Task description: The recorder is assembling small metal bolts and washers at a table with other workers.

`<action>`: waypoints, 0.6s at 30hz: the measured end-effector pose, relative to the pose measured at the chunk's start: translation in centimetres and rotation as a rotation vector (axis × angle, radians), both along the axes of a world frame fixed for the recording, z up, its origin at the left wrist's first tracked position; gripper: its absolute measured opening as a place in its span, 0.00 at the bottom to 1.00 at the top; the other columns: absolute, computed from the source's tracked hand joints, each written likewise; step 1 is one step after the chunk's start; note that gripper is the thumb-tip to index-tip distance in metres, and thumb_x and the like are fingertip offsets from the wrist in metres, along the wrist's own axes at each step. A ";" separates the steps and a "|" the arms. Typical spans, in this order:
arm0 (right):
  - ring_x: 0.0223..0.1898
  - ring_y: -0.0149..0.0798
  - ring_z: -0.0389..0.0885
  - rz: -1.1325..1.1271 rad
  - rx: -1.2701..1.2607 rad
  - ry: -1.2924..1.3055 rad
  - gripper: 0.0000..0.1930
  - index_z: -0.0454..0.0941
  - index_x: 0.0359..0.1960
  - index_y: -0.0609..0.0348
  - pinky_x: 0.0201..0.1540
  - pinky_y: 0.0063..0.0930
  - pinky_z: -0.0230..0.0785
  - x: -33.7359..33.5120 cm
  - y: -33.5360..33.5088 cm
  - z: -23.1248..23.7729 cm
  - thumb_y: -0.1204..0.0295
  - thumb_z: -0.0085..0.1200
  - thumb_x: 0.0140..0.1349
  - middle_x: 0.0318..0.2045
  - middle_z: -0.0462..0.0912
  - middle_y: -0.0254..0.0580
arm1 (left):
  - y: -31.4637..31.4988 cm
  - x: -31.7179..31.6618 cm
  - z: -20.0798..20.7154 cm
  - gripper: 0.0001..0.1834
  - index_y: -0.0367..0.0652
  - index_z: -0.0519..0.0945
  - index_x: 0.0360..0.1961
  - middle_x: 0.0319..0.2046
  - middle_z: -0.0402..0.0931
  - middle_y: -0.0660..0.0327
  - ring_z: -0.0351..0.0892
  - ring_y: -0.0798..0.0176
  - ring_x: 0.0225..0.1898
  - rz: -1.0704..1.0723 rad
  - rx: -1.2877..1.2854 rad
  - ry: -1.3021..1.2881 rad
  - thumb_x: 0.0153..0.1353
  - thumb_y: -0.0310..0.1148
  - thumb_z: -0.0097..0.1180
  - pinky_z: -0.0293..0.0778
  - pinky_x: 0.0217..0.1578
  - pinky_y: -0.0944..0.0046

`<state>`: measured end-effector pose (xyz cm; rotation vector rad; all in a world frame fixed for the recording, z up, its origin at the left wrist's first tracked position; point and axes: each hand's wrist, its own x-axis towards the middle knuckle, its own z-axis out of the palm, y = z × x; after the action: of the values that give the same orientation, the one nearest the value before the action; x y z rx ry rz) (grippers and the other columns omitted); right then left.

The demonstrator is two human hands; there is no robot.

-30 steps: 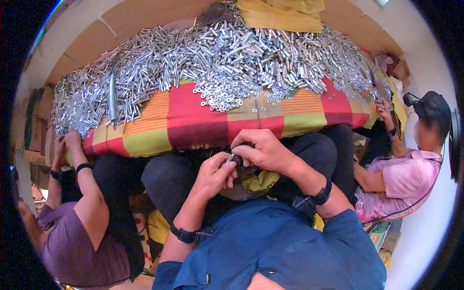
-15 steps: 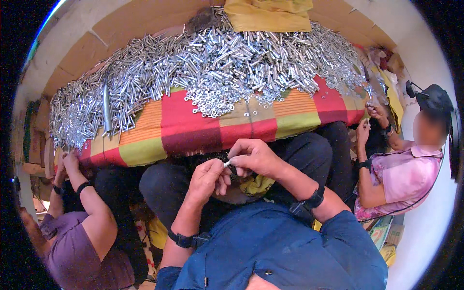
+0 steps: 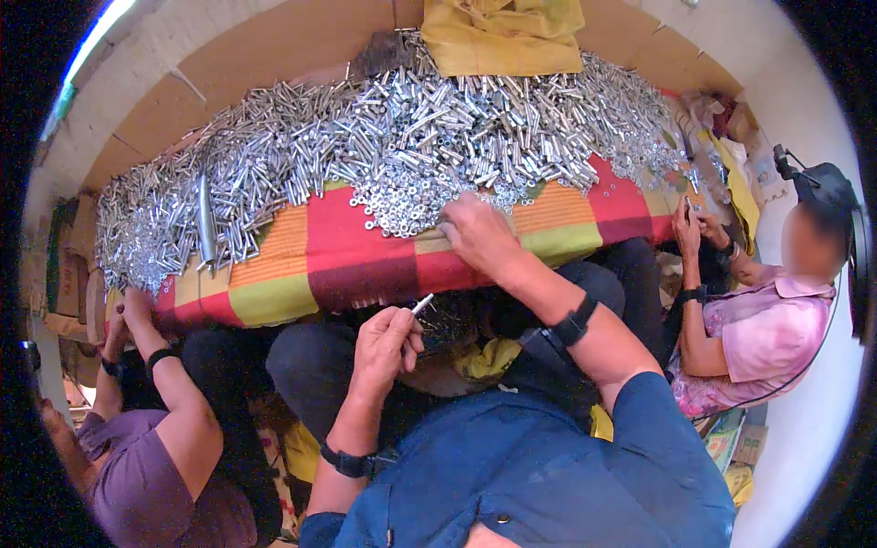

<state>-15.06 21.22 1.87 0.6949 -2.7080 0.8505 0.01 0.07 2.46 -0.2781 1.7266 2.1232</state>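
Observation:
My left hand [image 3: 385,342] holds a small silver metal tube [image 3: 422,303] upright above my lap. My right hand [image 3: 475,233] reaches forward onto the checked red, orange and green cloth [image 3: 311,265], its fingers at the edge of a cluster of small metal washers [image 3: 402,205]. Behind the washers a large heap of shiny metal tubes [image 3: 384,137] covers the table. Whether my right hand pinches a washer is hidden by the fingers.
A person in a purple shirt [image 3: 146,475] sits at my left with a hand [image 3: 137,310] at the table edge. Another person in a pink top [image 3: 767,329] sits at my right. A yellow cloth [image 3: 502,36] lies at the back, cardboard [image 3: 265,46] behind it.
My right hand has left my left hand near my lap and stretched forward to the washers on the cloth. My left hand stays low, still holding the tube.

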 end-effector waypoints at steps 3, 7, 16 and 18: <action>0.41 0.60 0.80 -0.024 0.094 -0.029 0.07 0.79 0.34 0.61 0.44 0.52 0.72 -1.3 -0.3 -0.3 0.70 0.59 0.58 0.34 0.79 0.54 | 0.0 0.0 0.2 0.20 0.41 0.78 0.31 0.20 0.77 0.63 0.68 0.73 0.12 0.017 -0.030 -0.008 0.74 0.45 0.49 0.59 0.13 0.72; 0.39 0.60 0.79 0.070 0.118 0.007 0.07 0.78 0.33 0.60 0.44 0.51 0.72 -2.3 0.4 -1.1 0.71 0.61 0.56 0.34 0.78 0.55 | -0.1 0.1 0.4 0.19 0.41 0.78 0.31 0.20 0.77 0.63 0.68 0.73 0.12 0.021 -0.035 -0.041 0.74 0.45 0.49 0.59 0.14 0.71; 0.37 0.58 0.81 -0.004 0.051 0.055 0.04 0.79 0.28 0.62 0.42 0.49 0.73 -2.9 3.4 -1.6 0.74 0.58 0.55 0.30 0.80 0.55 | -0.1 0.2 0.3 0.20 0.42 0.77 0.31 0.20 0.76 0.64 0.67 0.72 0.13 0.000 -0.015 0.002 0.74 0.46 0.47 0.60 0.15 0.70; 0.36 0.58 0.81 -0.042 0.044 0.063 0.04 0.80 0.29 0.62 0.42 0.49 0.73 -3.3 4.3 -1.3 0.74 0.58 0.55 0.31 0.80 0.55 | -0.1 0.2 0.2 0.20 0.41 0.78 0.32 0.20 0.76 0.63 0.67 0.72 0.13 0.005 -0.036 -0.003 0.74 0.46 0.47 0.60 0.14 0.70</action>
<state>-18.41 25.54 0.54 0.6600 -2.6824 0.7491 0.22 -0.06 2.65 -0.2952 1.7655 2.0962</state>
